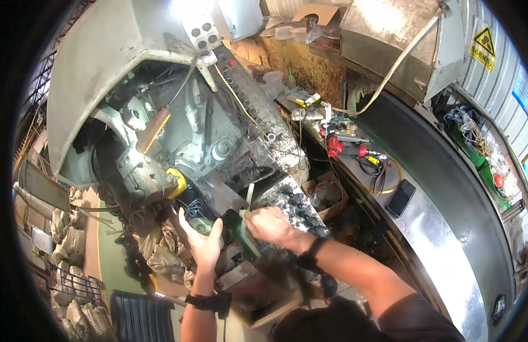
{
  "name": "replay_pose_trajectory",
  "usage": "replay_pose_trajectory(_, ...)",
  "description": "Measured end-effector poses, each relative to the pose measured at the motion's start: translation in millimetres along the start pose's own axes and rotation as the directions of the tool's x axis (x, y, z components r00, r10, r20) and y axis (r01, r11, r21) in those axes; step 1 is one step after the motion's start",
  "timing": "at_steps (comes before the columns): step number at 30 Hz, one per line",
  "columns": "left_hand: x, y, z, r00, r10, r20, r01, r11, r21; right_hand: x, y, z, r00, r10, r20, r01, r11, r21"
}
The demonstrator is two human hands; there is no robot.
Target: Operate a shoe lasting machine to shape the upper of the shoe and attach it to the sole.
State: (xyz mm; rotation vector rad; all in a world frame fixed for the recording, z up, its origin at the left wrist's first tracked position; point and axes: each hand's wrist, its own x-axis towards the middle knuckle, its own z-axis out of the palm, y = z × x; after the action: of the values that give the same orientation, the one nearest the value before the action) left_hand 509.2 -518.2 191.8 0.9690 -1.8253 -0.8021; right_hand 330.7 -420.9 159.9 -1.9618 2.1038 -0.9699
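My left hand (202,244) has its thumb and fingers spread apart, palm toward the machine. Between thumb and fingers shows a greenish round part (201,226), with a tangle of thin bluish wire or shavings (193,208) just above it. I cannot tell whether the hand touches the part. My right hand (271,227) is closed in a fist beside a dark green panel (241,235); what its fingers hold is mostly hidden. A thin pale stick (250,195) rises just above that fist. Ahead is the greasy machine (190,142), with a yellow ring-like part (176,183).
A lamp or paddle on a cable (154,130) hangs over the machine. To the right, a metal bench (429,239) carries a phone (400,198), a red power tool (336,147) and cables. Beyond it runs a dark conveyor belt (423,142). Sacks (164,251) lie at the lower left.
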Motion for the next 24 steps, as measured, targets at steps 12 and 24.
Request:
replay_pose_trajectory(12,-2,5,-4,0.998,-0.068,0.019,0.068,0.997,-0.019,1,-2,-1,1.0,0.018,-0.017,-0.017,1.0,0.012)
replay_pose_trajectory(24,-2,8,-4,0.998,-0.057,0.018,0.057,0.998,0.022,0,0,3,0.999,0.032,-0.031,-0.032,0.999,-0.003)
